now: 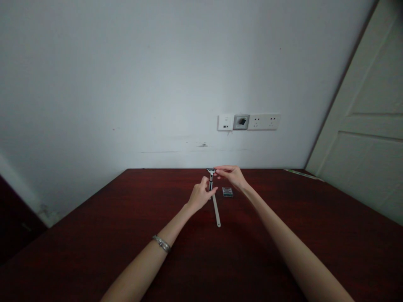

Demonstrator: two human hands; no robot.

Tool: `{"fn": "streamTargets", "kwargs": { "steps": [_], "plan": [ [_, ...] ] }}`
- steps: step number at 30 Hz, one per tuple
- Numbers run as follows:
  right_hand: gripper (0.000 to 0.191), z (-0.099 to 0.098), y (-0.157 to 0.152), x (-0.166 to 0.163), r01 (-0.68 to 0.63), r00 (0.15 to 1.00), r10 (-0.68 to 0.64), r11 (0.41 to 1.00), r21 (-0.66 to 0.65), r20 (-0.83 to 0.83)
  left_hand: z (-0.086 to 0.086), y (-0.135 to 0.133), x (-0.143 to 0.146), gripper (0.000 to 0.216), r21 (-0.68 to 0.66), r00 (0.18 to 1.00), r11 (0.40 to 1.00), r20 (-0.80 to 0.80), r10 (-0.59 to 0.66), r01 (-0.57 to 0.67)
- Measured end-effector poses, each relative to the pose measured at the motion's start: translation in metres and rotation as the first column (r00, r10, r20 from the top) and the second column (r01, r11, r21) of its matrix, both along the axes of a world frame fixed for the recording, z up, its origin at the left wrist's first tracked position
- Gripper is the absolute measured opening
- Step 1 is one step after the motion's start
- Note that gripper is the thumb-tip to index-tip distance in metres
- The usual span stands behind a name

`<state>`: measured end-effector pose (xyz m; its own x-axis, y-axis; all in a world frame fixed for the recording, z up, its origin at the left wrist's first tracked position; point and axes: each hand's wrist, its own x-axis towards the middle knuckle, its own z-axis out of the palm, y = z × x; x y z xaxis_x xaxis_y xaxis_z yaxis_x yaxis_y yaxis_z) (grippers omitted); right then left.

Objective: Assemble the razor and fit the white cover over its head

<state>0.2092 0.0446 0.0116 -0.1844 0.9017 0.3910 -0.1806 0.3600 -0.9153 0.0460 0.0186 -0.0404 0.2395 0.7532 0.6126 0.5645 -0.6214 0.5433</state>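
Upright above the dark red table, a razor [210,180] with a dark and silver handle and a wide head is gripped by my left hand [200,194], the fingers and thumb closed around the handle. My right hand [231,174] pinches the right end of the razor's head between thumb and fingertips. Beneath my left hand a long pale strip [216,212] with a small hole at its near end lies on the table; its far end is hidden. A small clear and dark plastic case [227,192] sits just below my right hand.
The dark red table [126,226] meets a white wall. On the wall are sockets [263,122] and a grey switch plate with a dark knob or plug [242,121]. A thin pale strip [304,174] lies at the back right edge, near a panelled door [368,117].
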Motion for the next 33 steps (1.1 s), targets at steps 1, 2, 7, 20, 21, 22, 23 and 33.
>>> {"fn": "streamTargets", "kwargs": {
  "steps": [1,2,7,20,21,22,23,33],
  "plan": [
    [0.031,0.0005,-0.0005,0.0000,0.000,1.000,0.000,1.000,-0.002,0.002,-0.0002,0.0002,-0.0001,0.027,-0.001,1.000,1.000,-0.001,-0.002,0.002],
    [0.030,0.0011,-0.0010,0.0000,-0.001,1.000,0.001,1.000,-0.002,0.004,-0.0003,0.0004,-0.0002,0.027,-0.001,1.000,1.000,-0.003,-0.003,0.003],
    [0.029,0.0019,-0.0015,0.0007,-0.004,1.000,0.004,1.000,0.013,0.027,-0.0003,0.0009,-0.0007,0.026,-0.016,1.000,1.000,-0.011,-0.013,0.012],
    [0.029,0.0032,-0.0016,0.0001,0.007,0.996,-0.013,0.998,0.065,0.089,-0.0016,0.0023,-0.0008,0.027,0.006,0.999,1.000,-0.052,-0.015,0.015],
    [0.030,0.0029,-0.0013,-0.0001,0.015,0.995,-0.022,0.997,0.073,0.099,-0.0013,0.0022,-0.0007,0.027,0.004,0.998,1.000,-0.053,-0.016,0.016],
    [0.031,0.0026,-0.0011,-0.0002,0.022,0.994,-0.031,0.997,0.079,0.107,-0.0011,0.0020,-0.0006,0.028,0.002,0.998,1.000,-0.054,-0.016,0.016],
    [0.031,0.0025,-0.0010,-0.0003,0.027,0.993,-0.036,0.996,0.084,0.114,-0.0008,0.0018,-0.0004,0.028,0.000,0.998,1.000,-0.058,-0.016,0.016],
    [0.033,0.0047,-0.0038,-0.0014,0.033,0.988,-0.050,0.993,0.114,0.148,0.0017,-0.0013,0.0007,0.033,0.015,0.996,1.000,-0.090,-0.012,0.014]
  ]
}}
